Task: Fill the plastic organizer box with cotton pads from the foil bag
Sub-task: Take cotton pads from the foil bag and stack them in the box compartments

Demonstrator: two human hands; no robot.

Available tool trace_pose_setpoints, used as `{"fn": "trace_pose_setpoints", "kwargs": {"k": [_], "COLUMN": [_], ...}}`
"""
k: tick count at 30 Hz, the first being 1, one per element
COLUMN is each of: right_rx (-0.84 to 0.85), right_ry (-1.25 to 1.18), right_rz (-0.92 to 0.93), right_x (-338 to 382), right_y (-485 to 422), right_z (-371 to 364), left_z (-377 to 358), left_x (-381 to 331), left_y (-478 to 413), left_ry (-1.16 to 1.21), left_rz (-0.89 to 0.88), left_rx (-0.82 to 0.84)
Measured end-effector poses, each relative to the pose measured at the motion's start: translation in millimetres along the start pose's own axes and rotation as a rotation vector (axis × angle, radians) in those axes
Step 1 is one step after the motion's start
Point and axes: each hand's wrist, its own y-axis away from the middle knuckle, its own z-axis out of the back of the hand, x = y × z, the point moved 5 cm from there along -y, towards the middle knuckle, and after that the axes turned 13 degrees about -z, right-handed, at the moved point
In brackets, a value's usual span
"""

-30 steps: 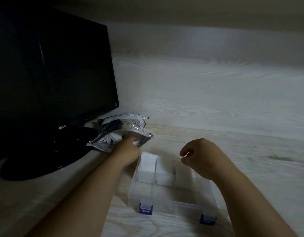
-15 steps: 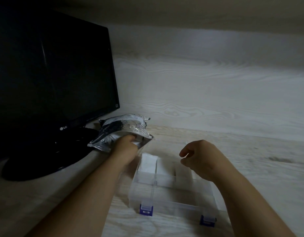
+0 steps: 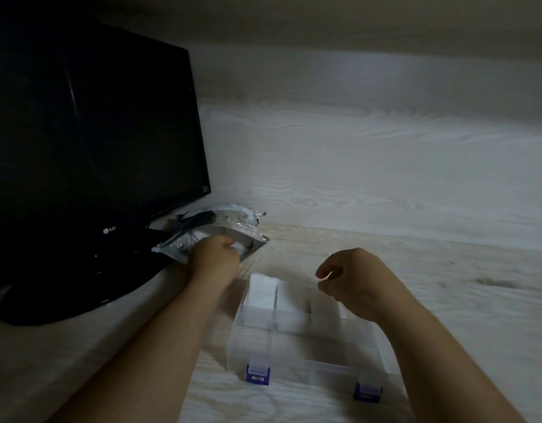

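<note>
Foil bag [image 3: 230, 219] — left hand [image 3: 213, 261] seemingly inside

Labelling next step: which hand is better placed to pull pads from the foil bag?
Left. The left hand is in the mouth of the foil bag, fingers curled on white cotton pads; the right hand hovers empty over the organizer box.

The pale wood-grain desk [image 3: 462, 285] bears a monitor [image 3: 80, 148], foil bag [image 3: 221, 218] and organizer box [image 3: 309, 370].
</note>
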Motion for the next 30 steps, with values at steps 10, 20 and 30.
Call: {"fn": "trace_pose_setpoints", "kwargs": {"k": [10, 20, 30], "right_rx": [0.010, 0.059, 0.099], "right_ry": [-0.244, -0.952, -0.709], "right_rz": [-0.015, -0.075, -0.122], "right_x": [2, 3, -4], "right_y": [3, 7, 4], "right_z": [5, 16, 18], "left_z": [21, -5, -18], "left_x": [-47, -73, -90], "left_y": [19, 41, 54], "left_ry": [0.346, 0.780, 0.486], "left_rz": [-0.076, -0.070, -0.265], "left_rx": [-0.059, 0.214, 0.397]}}
